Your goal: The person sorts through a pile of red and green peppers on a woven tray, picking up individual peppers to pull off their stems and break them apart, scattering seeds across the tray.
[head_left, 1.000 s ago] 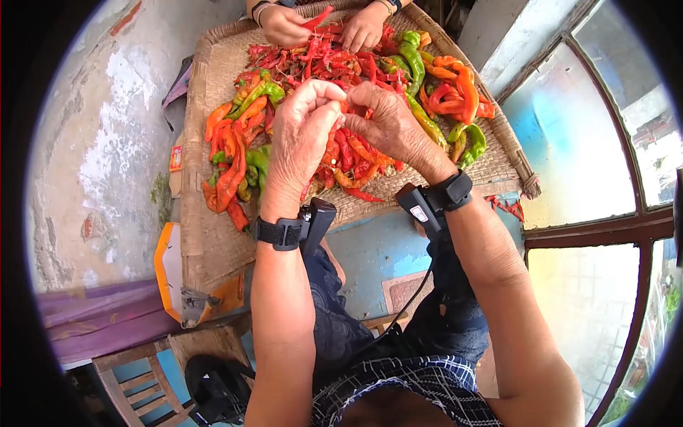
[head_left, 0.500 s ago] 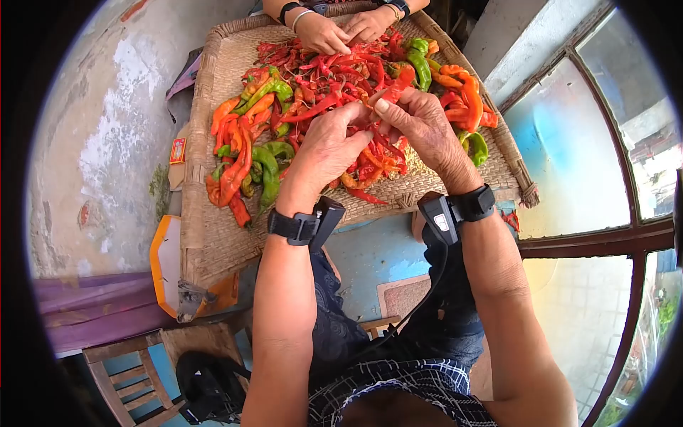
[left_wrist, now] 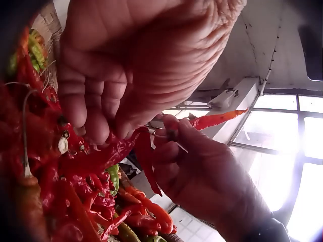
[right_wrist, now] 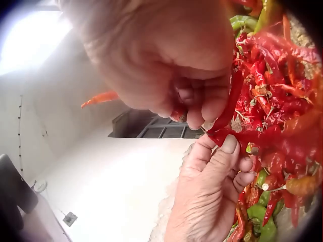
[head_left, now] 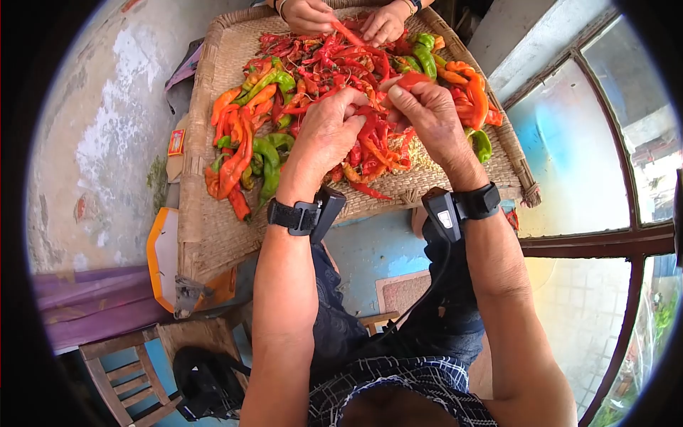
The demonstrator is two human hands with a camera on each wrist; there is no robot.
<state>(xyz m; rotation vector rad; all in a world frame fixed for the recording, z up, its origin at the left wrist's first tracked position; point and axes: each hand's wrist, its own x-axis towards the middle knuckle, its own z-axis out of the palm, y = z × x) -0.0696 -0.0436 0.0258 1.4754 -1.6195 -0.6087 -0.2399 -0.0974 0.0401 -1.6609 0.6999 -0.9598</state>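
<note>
Over a heap of red chili peppers (head_left: 341, 60), my two hands face each other a short gap apart. My left hand (head_left: 329, 135) pinches a wrinkled red chili pepper (right_wrist: 229, 137) between thumb and forefinger near its stem end. In my right hand (head_left: 432, 121) is another chili pepper, held by curled fingers; its orange-red tip (left_wrist: 222, 119) sticks out past the hand, and its stem end (right_wrist: 178, 114) shows under the fingers. Across the tray, another person's hands (head_left: 384, 25) hold a long red chili pepper (head_left: 347, 33).
The peppers lie on a woven tray (head_left: 220, 242) with a raised rim. Orange and green peppers (head_left: 267, 164) lie along its left side, more orange ones (head_left: 473, 92) at the right. A window (head_left: 569, 164) stands close on the right, a wooden chair (head_left: 128, 377) at lower left.
My hands, close together a second ago, have drawn slightly apart, and the pepper in my right hand has come into view. The other person has raised a red pepper.
</note>
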